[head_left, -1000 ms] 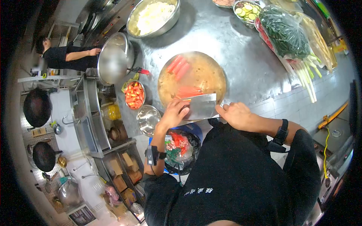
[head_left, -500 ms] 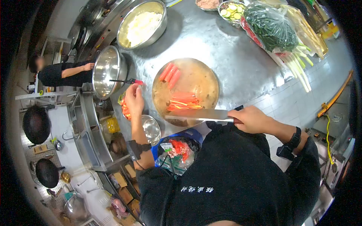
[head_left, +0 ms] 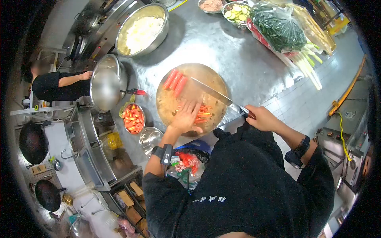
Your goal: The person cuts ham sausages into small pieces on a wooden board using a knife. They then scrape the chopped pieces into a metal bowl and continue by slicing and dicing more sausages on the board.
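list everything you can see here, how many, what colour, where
steel table: 1, silver, centre
round board: 1, tan, on table
sticks: 3, red, board's far left
strips: many, orange-red, by left hand
knife: 1, silver, over board
large bowls: 2, silver, far left; one holds pale food
red pieces: many, bowl left of board
small bowl: 1, silver, near left
sliced rounds: several, yellow-green, far bowl
bagged greens: 1 bag, green, far right
woks: 2, black, left wall
co-worker: 1, black clothes, far left
left hand: 1, on board
right hand: 1, gripping knife
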The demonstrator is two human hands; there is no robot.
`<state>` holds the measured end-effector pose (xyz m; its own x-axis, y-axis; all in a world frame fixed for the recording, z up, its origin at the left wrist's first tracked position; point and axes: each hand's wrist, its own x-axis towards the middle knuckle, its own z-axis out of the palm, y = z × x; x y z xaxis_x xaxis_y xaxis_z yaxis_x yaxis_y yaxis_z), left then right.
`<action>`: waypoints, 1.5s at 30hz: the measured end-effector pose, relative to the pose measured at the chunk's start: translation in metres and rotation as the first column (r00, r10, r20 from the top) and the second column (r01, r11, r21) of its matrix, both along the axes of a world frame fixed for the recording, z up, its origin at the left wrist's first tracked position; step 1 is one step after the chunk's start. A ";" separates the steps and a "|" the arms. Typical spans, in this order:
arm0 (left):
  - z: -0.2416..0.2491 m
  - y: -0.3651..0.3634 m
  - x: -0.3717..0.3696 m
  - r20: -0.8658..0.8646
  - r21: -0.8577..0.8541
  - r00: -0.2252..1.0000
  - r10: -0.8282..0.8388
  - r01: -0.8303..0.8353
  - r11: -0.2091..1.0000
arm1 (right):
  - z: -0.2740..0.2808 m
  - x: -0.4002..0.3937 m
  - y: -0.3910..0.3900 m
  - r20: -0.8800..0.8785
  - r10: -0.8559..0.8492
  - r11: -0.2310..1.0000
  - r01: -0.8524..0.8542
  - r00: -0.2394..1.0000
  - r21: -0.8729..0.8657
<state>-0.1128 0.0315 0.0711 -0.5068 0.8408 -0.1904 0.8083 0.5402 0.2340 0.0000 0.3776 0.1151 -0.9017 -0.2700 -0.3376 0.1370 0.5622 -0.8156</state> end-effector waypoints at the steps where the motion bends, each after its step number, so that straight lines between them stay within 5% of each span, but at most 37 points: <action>1: -0.003 -0.005 -0.001 -0.020 0.008 0.999 -0.034 0.034 0.999 | -0.001 0.001 -0.001 0.015 -0.010 1.000 0.010 1.000 -0.006; 8: -0.038 -0.021 -0.006 -0.177 0.161 0.984 -0.030 0.059 0.985 | 0.002 0.002 -0.005 0.011 -0.048 0.999 0.048 0.999 -0.018; 18: -0.059 0.005 0.017 -0.334 0.288 0.836 0.435 -0.349 0.892 | 0.005 -0.015 0.000 0.087 -0.041 0.998 0.044 0.995 -0.034; 23: -0.073 0.056 0.009 -0.305 0.203 0.500 0.811 -0.797 0.568 | -0.001 -0.030 0.004 0.067 -0.031 0.999 0.032 0.997 -0.013; 27: -0.053 0.077 0.013 -0.255 0.190 0.371 0.893 -0.887 0.422 | 0.000 -0.032 -0.003 -0.085 0.090 0.991 -0.082 0.992 0.101; 36: -0.043 0.051 0.025 -0.367 0.210 0.557 0.745 -0.730 0.650 | 0.005 -0.023 -0.011 -0.103 0.183 0.979 -0.172 0.978 0.112; 39: -0.035 0.052 0.024 -0.232 0.183 0.547 0.804 -0.788 0.588 | 0.006 -0.023 -0.009 -0.096 0.133 0.985 -0.121 0.986 0.127; 42: -0.023 0.043 0.032 -0.249 0.415 0.527 0.813 -0.700 0.581 | 0.000 -0.021 -0.005 -0.083 0.082 0.991 -0.073 0.993 0.112; 45: -0.022 0.006 0.048 0.219 0.507 0.421 0.880 -0.820 0.266 | -0.005 -0.017 -0.004 -0.069 0.072 0.992 -0.064 0.995 0.107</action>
